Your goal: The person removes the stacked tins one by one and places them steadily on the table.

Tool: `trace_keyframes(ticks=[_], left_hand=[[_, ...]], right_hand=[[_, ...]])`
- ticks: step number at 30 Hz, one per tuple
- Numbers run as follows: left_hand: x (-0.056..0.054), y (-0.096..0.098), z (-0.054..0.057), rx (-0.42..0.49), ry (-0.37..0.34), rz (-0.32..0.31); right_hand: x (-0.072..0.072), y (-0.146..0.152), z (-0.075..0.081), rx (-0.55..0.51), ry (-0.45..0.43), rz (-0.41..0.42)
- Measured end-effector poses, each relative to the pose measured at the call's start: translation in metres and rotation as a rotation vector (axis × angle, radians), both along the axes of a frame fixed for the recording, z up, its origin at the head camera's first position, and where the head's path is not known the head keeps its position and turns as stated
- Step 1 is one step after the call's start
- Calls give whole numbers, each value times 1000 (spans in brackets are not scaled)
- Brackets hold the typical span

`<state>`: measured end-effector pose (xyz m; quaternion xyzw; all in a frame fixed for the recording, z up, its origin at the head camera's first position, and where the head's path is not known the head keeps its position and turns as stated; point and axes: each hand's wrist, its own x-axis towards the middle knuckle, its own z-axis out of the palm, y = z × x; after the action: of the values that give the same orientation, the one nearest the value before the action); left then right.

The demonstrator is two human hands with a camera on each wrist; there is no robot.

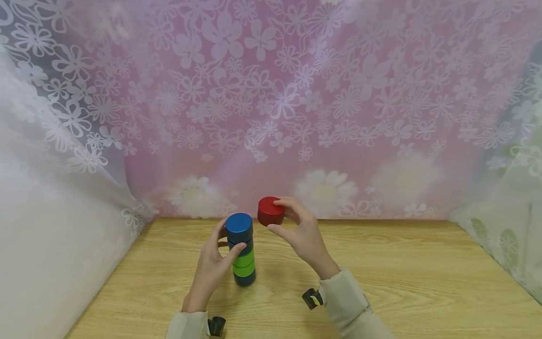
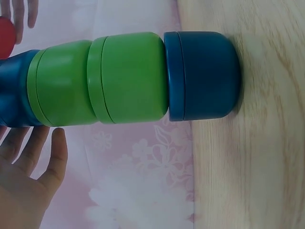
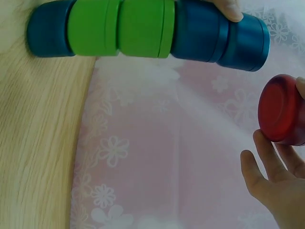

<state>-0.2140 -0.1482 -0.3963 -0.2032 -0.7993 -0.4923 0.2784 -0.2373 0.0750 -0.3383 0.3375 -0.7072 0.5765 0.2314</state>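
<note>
A column of several small round tins stands upright on the table: a dark blue tin (image 2: 209, 76) at the bottom, two green tins (image 2: 133, 78) above it, then two blue tins, the topmost one (image 1: 240, 225) sitting slightly askew in the right wrist view. My left hand (image 1: 210, 268) grips the column near its top, thumb on the near side at the upper blue tins, fingers partly hidden behind. Up and to the right, my right hand (image 1: 306, 235) holds a red tin (image 1: 271, 213) between thumb and fingers. The red tin is in the air, beside and slightly higher than the column's top.
The wooden table (image 1: 402, 273) extends to both sides of the column. A pink flowered cloth (image 1: 271, 117) hangs behind its back edge, with pale cloth (image 1: 51, 212) along the left and right sides. Small black devices (image 1: 312, 298) are worn at both wrists.
</note>
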Motion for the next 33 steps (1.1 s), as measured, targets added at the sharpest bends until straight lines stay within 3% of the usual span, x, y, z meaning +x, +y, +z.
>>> trace_keyframes(ticks=[21,33], left_hand=[[2,1,1,-3,15,-7],[1,0,-1,-23,13,10]], right_hand=[[4,26,-20,48,-60,-78],[5,32,-29,71,-22,-76]])
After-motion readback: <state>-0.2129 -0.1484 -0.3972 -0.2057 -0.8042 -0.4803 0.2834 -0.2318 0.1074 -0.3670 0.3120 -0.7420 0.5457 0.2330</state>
